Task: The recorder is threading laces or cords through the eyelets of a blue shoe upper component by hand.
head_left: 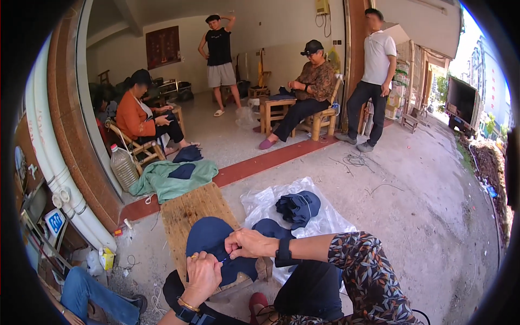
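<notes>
A dark blue cloth cap [208, 233] lies on a worn wooden bench [187, 208] in front of me. My left hand [203, 275] is closed at its near edge, with a ring on one finger. A small light blue and white piece [223, 260], too small to name, shows at its fingertips. Just to the right, my right hand [248, 244] bends over the cap in a pinch; what sits between its fingertips is hidden. Beyond my right wrist rests another dark blue cloth piece [271, 228], partly covered. A bundle of similar dark blue caps [299, 208] lies past it.
Clear plastic sheeting [338, 219] spreads under the bundle. Green cloth [154, 179] and a large plastic jug [123, 167] are beyond the bench. Two seated people handle small work; two others stand. White pipes [59, 157] run along the left; a jeans-clad leg [95, 295] is near.
</notes>
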Action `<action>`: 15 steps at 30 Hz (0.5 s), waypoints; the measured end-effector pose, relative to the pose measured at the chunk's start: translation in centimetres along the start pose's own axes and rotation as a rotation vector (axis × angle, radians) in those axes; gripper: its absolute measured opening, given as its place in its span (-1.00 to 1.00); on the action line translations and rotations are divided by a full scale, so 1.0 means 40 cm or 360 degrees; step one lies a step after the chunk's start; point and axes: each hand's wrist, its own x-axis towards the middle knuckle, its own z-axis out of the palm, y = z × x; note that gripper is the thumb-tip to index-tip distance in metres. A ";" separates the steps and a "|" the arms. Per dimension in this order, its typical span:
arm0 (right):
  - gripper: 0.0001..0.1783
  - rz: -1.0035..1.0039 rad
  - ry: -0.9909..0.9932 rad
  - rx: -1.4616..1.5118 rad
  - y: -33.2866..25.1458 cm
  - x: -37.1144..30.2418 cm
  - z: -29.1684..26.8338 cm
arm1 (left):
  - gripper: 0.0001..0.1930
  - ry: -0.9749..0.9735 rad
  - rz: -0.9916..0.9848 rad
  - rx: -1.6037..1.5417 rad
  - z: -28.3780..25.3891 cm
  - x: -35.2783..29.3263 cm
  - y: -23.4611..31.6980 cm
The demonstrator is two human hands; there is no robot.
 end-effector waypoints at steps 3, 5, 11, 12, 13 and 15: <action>-0.79 -0.0080 0.0014 -0.0013 0.008 0.004 0.000 | -0.80 -0.0155 0.0175 0.0146 -0.019 0.033 -0.002; -0.77 -0.0060 -0.0023 -0.0057 0.011 0.008 -0.007 | -0.81 -0.0243 0.0392 0.0110 -0.025 0.049 -0.013; -0.69 -0.0033 -0.0127 -0.0232 -0.030 -0.009 -0.001 | -0.82 -0.0302 0.0211 0.0024 -0.029 0.017 -0.018; -0.67 -0.0043 -0.0143 -0.0279 -0.036 -0.011 0.006 | -0.81 -0.0309 0.0177 -0.0010 -0.028 0.013 -0.008; -0.67 -0.0038 -0.0153 -0.0268 -0.040 -0.010 0.010 | -0.80 -0.0320 0.0133 -0.0042 -0.030 0.010 0.002; -0.65 0.0027 -0.0216 -0.0282 -0.043 -0.007 0.026 | -0.79 -0.0294 0.0167 -0.0034 -0.030 -0.001 -0.012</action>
